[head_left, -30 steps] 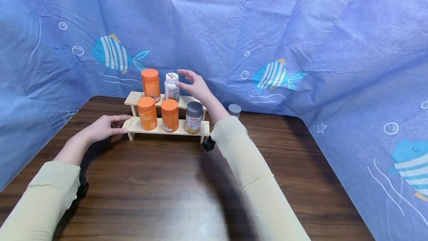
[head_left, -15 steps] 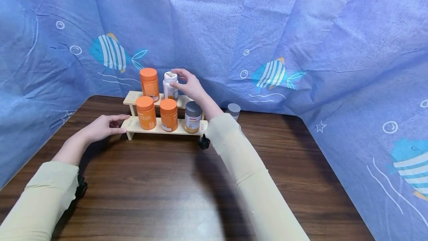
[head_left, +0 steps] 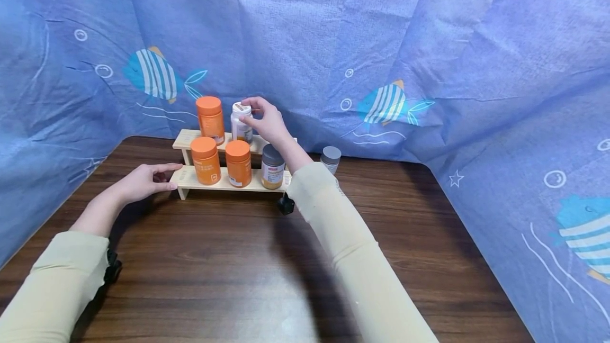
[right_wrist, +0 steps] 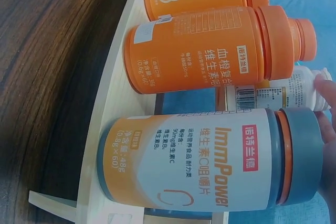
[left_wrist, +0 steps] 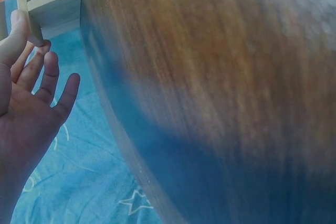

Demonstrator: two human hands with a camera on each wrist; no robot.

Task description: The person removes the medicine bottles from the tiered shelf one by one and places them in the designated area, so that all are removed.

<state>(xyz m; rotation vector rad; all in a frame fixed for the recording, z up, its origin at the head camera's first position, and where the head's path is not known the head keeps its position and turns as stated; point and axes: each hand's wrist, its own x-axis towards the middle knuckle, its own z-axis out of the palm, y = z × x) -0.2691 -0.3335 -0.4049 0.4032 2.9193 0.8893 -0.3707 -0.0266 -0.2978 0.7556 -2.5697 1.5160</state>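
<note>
A two-tier wooden rack (head_left: 190, 140) stands at the back of the brown table (head_left: 229, 279). Its upper tier carries an orange bottle (head_left: 210, 119) and a white bottle (head_left: 240, 125). My right hand (head_left: 257, 116) grips the white bottle's top from the right, thumb on the cap. The right wrist view shows the white bottle (right_wrist: 273, 96) behind the lower bottles, with fingertips (right_wrist: 328, 90) at its cap. On the lower tier stand two orange bottles (head_left: 205, 159) (head_left: 238, 163) and a grey-lidded bottle (head_left: 272, 165). My left hand (head_left: 154, 178) lies open, fingers straight, touching the rack's left leg (left_wrist: 52, 9).
Another grey-lidded bottle (head_left: 330, 158) stands on the table right of the rack, behind my right forearm. Blue fish-print cloth (head_left: 429, 68) hangs close behind and on both sides. The table's left edge (left_wrist: 113, 129) runs beside my left hand.
My right hand has moved left from beside the white bottle and closed on its top. The left hand has stayed at the rack's left end.
</note>
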